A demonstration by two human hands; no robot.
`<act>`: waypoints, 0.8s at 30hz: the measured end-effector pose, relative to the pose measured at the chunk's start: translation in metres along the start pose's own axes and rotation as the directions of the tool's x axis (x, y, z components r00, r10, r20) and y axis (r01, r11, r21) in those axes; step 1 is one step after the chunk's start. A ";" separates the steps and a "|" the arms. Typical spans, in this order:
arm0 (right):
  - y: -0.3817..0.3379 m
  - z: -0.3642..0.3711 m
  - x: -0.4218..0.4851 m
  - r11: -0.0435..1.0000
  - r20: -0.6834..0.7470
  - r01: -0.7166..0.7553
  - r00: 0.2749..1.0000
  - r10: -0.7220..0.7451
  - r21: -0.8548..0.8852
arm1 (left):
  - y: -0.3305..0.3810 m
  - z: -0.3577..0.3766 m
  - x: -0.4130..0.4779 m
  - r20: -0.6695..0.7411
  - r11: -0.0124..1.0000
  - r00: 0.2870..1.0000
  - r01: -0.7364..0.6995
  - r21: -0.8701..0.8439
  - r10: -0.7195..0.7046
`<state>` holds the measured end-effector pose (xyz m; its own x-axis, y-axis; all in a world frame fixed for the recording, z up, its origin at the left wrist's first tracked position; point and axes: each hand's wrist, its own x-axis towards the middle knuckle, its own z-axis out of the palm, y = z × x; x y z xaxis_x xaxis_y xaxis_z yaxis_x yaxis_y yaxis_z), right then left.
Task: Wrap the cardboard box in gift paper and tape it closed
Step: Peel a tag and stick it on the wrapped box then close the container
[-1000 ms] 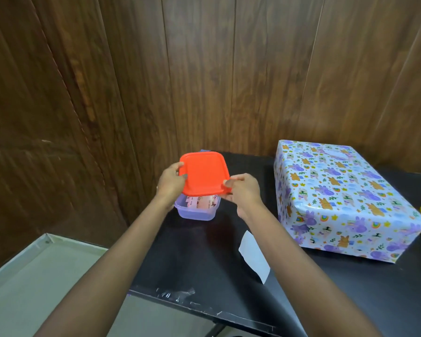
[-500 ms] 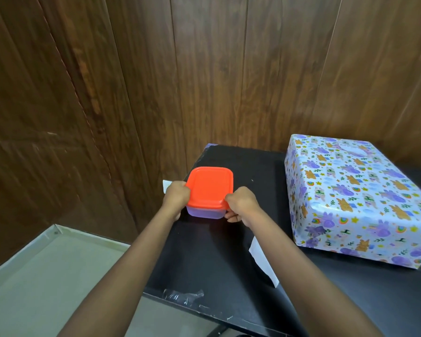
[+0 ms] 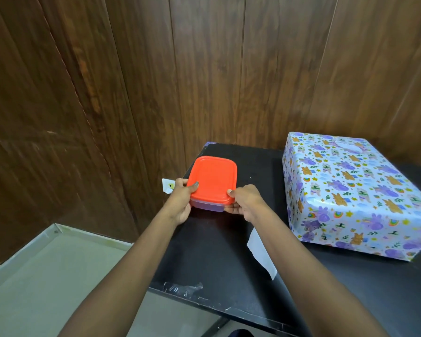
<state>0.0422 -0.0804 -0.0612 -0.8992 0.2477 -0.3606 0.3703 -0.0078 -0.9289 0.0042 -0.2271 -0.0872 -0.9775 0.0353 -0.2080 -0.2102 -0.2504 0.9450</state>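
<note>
A: Layout, big to small?
B: Black table [image 3: 204, 259] against the wood wall. On its right half sits the box [image 3: 350, 181], every visible face covered in animal-print gift paper [image 3: 374, 227], no bare cardboard showing. Left of it, apart and not touching, is a small container [image 3: 208, 206] with an orange lid [image 3: 213, 180].
A: Hands?
B: Both on the container, neither on the box. Left hand [image 3: 180, 203] grips the near-left corner, thumb on the lid, fingers curled against the side wall. Right hand [image 3: 248, 203] grips the near-right corner, thumb tip on the lid edge, fingers tucked along the wall below. Lid looks seated; can't tell if it's snapped.
A: What does the next move hinge on?
B: Box lies to the right of both hands, so the right hand is nearer — it only has to swing outward, while the left would have to cross over. Long axis seems to run front-to-back, near end angled right, though the wide lens may skew that.
A: Task status?
B: My read: wrap essentially done — seams and tape aren't visible from here, so closure is unconfirmed.
A: Small stuff?
B: White paper strip [image 3: 260, 254] on the table under the right forearm, crumpled tape scrap [image 3: 182, 287] at the near edge.
</note>
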 end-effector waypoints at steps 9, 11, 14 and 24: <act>-0.030 -0.037 0.008 0.979 0.014 0.067 0.997 -0.071 0.191 | 0.004 0.015 -0.020 0.049 0.965 0.967 -0.255 0.066 0.252; -0.039 -0.047 0.015 0.973 0.028 0.058 0.997 -0.066 0.224 | 0.010 0.016 -0.025 0.160 0.945 0.945 -0.304 0.118 0.284; -0.048 -0.049 0.009 0.984 -0.047 0.116 0.993 -0.110 0.136 | 0.015 0.017 -0.025 0.200 0.924 0.919 -0.365 0.110 0.340; -0.056 -0.061 0.017 0.966 -0.137 0.243 0.964 -0.230 0.084 | 0.017 0.053 -0.050 -0.055 0.925 0.955 -0.268 0.269 0.293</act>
<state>0.0202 -0.0164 -0.0100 -0.9197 0.3731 -0.1222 0.1201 -0.0287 -0.9923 0.0483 -0.1814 -0.0476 -0.9936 -0.0931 0.0643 0.0628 0.0192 0.9978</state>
